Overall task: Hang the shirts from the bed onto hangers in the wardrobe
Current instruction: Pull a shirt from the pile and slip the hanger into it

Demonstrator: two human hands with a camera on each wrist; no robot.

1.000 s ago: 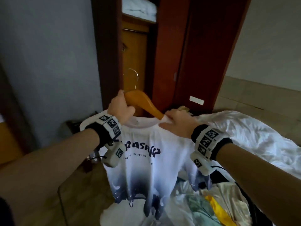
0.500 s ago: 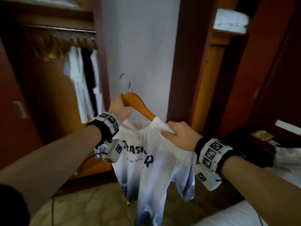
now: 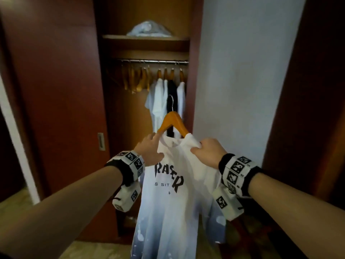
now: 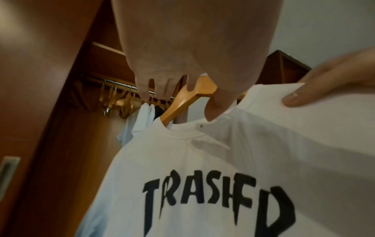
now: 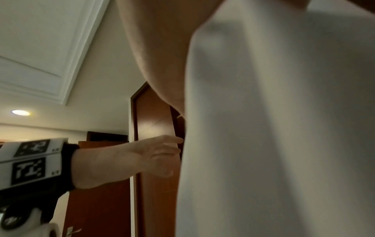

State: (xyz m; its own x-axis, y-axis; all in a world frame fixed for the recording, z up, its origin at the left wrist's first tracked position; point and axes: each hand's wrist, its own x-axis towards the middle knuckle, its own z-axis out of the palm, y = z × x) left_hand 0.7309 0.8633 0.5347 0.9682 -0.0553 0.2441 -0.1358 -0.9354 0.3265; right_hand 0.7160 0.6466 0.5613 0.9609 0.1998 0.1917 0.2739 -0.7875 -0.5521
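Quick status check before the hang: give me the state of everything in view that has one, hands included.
Printed white shirt: on the wooden hanger, not yet on the rail.
Wooden hanger: held up off the rail, hook free.
Left hand: grip on the shirt's left shoulder.
Right hand: pinches the shirt's right shoulder.
Wardrobe: open.
Rail: carries hung shirts and bare hangers.

white tee (image 4: 233,160) front reads "TRASHED", blk letters, small line below partly legible "S SIT"
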